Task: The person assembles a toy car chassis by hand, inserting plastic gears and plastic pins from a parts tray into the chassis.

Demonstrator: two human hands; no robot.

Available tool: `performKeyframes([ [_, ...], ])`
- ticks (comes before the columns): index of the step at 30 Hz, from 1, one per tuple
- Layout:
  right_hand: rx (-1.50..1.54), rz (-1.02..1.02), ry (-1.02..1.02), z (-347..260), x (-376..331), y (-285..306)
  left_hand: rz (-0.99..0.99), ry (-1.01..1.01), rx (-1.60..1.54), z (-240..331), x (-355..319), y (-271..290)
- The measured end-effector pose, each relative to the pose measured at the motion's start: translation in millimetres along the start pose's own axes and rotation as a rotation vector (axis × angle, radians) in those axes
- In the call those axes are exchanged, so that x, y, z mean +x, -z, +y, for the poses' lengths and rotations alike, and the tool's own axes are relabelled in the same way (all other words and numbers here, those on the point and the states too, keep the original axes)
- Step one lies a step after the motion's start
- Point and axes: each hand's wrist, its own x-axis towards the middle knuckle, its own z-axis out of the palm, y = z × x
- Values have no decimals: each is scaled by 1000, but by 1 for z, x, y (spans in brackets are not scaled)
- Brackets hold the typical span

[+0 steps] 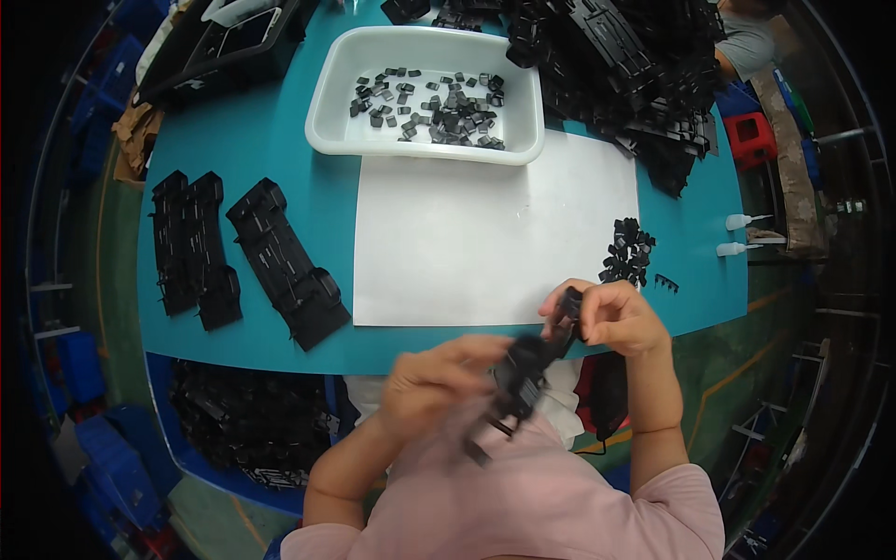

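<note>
A long black plastic bracket (pixel 523 375) is held tilted in the air between my hands, just past the table's front edge. My right hand (pixel 621 317) pinches its upper end with thumb and fingers. My left hand (pixel 439 381) is beside its middle, fingers reaching towards it; motion blur hides whether they grip it. The bracket's lower end is smeared too, in front of the pink shirt. Close beyond my right hand lies a pile of small black clips (pixel 630 250), with a short toothed black piece (pixel 666 283) next to it.
A white tub (pixel 331 131) of small dark clips stands behind a white sheet (pixel 485 243). Several similar brackets (pixel 287 261) lie at left; many more are heaped (pixel 625 75) back right. Two small white bottles (pixel 735 222) sit at the right edge. A blue bin (pixel 173 439) stands below.
</note>
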Motion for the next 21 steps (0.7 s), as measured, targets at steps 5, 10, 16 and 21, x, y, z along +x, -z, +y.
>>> performKeyframes([
  [5,-205,-145,-203,-21,19,-6,24,339,-278,17,21,-15],
  [10,-163,143,114,-27,39,-13,-27,373,-187,41,33,-24],
  [16,-30,451,36,-20,47,5,135,169,-354,42,30,-16],
  [21,-174,502,66,-18,54,10,193,83,-352,36,43,-11],
])
